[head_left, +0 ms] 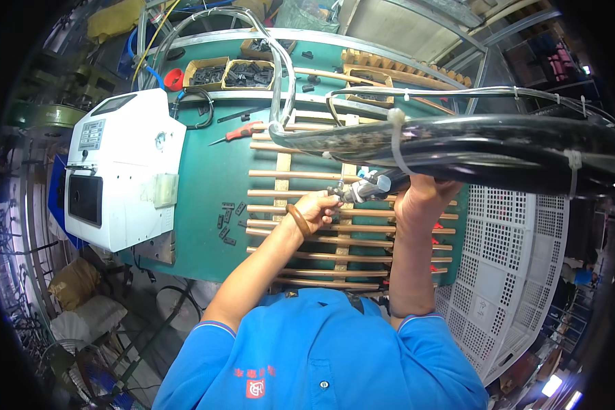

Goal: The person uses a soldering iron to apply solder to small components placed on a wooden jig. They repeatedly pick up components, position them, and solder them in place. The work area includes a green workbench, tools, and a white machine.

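My left hand, with a brown bangle on the wrist, is closed at the tip of a hand-held tool with a silver metal head. Whatever its fingers pinch is too small to make out. My right hand is wrapped round the tool's dark rear body, partly hidden behind a thick black tube. Beneath both hands, several copper-coloured rods lie side by side across wooden strips. Small red pieces sit near the rods' right ends.
A white machine stands left on the green table. A red-handled screwdriver and small black parts lie beside the rods. Cartons of black parts are at the back. White perforated crates stand right.
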Available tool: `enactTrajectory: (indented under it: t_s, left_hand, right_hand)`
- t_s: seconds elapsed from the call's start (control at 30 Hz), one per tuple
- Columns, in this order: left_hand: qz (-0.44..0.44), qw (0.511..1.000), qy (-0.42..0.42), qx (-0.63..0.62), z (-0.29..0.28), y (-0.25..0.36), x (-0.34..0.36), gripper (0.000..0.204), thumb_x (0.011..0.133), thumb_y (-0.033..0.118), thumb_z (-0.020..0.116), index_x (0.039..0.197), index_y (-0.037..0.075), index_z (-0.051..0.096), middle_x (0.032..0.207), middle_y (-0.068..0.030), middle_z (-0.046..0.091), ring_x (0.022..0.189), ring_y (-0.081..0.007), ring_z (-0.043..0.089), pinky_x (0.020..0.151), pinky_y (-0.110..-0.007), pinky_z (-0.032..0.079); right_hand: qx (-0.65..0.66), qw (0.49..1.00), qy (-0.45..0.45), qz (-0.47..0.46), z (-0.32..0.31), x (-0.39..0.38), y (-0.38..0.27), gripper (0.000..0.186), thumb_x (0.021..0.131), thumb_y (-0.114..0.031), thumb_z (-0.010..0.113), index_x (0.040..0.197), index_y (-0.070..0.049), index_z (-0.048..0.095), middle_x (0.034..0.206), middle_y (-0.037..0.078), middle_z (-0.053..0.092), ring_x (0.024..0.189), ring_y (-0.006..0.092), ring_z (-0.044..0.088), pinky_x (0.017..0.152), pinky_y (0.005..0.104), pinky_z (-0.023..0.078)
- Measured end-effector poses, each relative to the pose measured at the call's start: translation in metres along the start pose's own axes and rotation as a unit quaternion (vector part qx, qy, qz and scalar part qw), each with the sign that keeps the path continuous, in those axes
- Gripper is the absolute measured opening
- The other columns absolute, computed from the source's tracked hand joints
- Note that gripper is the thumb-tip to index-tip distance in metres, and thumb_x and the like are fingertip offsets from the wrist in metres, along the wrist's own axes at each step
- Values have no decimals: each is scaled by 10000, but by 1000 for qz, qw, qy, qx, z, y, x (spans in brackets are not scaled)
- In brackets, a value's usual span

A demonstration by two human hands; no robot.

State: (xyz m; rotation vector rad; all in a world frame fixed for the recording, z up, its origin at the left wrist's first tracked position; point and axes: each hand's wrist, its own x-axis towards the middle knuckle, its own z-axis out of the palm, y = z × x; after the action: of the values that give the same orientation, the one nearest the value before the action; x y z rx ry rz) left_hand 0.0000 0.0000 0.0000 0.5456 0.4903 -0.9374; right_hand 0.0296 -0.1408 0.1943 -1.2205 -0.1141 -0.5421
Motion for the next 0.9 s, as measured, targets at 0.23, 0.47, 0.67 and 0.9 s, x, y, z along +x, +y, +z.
enactTrajectory:
  t_s: [0.23, 0.47, 0.67, 0.9]
  left_hand:
    - [-4, 998, -58, -39, -1, 0, -13, 104, 855, 136, 649, 883, 82, 564, 764, 13, 564, 593, -55, 467, 504, -189, 402]
    - [63, 992, -41, -99, 6, -8, -9, 129, 894, 159, 614, 926, 52, 548, 815, -7, 559, 615, -60, 476, 517, -187, 422]
    - [71, 991, -53, -98, -4, -3, -2, 138, 910, 140, 586, 935, 17, 529, 837, -45, 559, 637, -81, 487, 522, -194, 446]
    - [148, 989, 2, 21, 24, 9, -29, 87, 905, 112, 581, 916, 28, 560, 836, -37, 581, 645, -75, 497, 539, -200, 439]
  right_hand:
    - [-34, 998, -7, -58, 3, -2, 0, 484, 738, 77, 635, 1172, -61, 471, 1105, 53, 556, 988, 158, 568, 932, 322, 466]
    - [17, 992, -124, -28, 3, 13, -9, 390, 810, -137, 695, 1128, -19, 503, 1076, 66, 548, 950, 127, 569, 868, 308, 518]
    - [-43, 997, -46, -54, 9, 10, -4, 385, 835, -228, 681, 1104, -10, 511, 1063, 73, 535, 939, 125, 567, 833, 307, 529]
    - [-33, 993, -97, -55, 13, 12, -4, 490, 791, -271, 734, 1126, 0, 501, 973, 97, 583, 889, 143, 572, 834, 302, 491]
